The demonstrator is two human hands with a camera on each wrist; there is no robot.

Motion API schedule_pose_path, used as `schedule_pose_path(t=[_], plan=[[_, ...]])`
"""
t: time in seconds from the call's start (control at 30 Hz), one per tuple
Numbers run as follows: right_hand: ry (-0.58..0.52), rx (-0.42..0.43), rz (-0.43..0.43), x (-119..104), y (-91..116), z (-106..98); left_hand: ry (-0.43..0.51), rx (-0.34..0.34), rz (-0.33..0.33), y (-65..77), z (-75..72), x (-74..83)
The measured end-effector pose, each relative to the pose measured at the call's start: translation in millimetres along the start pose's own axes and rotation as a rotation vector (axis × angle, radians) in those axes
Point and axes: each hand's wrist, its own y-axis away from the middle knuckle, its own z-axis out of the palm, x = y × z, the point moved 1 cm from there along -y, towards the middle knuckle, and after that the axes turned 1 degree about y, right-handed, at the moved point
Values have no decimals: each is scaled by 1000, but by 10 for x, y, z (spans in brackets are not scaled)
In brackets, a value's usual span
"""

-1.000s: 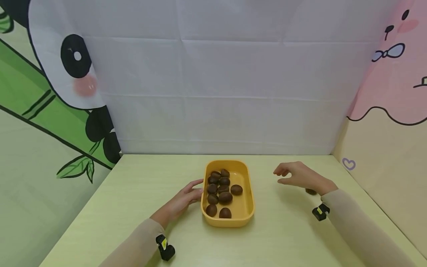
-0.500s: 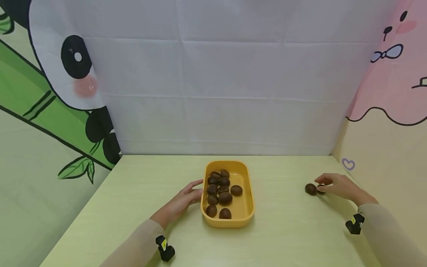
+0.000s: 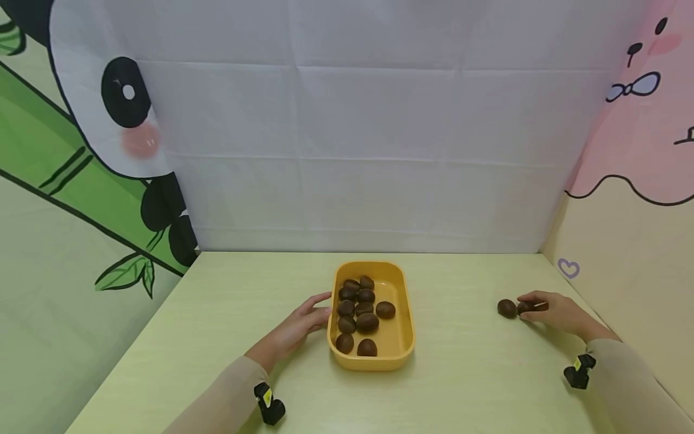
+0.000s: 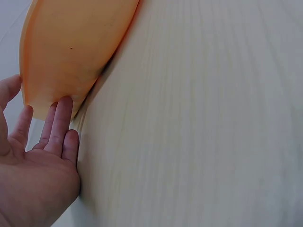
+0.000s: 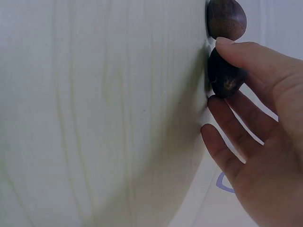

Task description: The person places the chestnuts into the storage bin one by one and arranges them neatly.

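My left hand [image 3: 293,330] rests on the table with straight fingers touching the left side of a yellow plastic tray [image 3: 396,337]; the left wrist view shows its fingertips at the tray wall [image 4: 75,42]. Several dark brown chestnuts [image 3: 367,323] lie in the tray, mostly along its left half. Over at the right of the table, my right hand [image 3: 561,314] pinches a chestnut [image 5: 226,78] between thumb and fingers, low at the tabletop. A second chestnut [image 3: 507,308] lies on the table just left of the pinched one.
The pale wood-grain table [image 3: 455,386] runs back to a white cloth [image 3: 374,120]. Cartoon-printed panels flank it, with a green one [image 3: 65,271] at left and a pink and cream one [image 3: 640,241] at right. A small black camera sits on each wrist.
My right hand has moved right from beside the tray to the two chestnuts on the table and taken hold of the farther-right one. My left hand and the tray have stayed put.
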Motion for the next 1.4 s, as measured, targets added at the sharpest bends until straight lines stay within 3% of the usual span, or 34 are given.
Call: schedule_pose_path(t=[0.4,0.73,1.03,1.4], plan=[[-1,7,-25,-136,-11,-47,-7,15,-11,9,9,4],[87,56,-136,-469,-160,-141,0,2,-3,5,7,10],[15,5,-211,-966,-337,-23,-1,-3,-2,9,2,5],[-17,-92,-438,-1771,-586,265,2,20,-13,3,11,-8]])
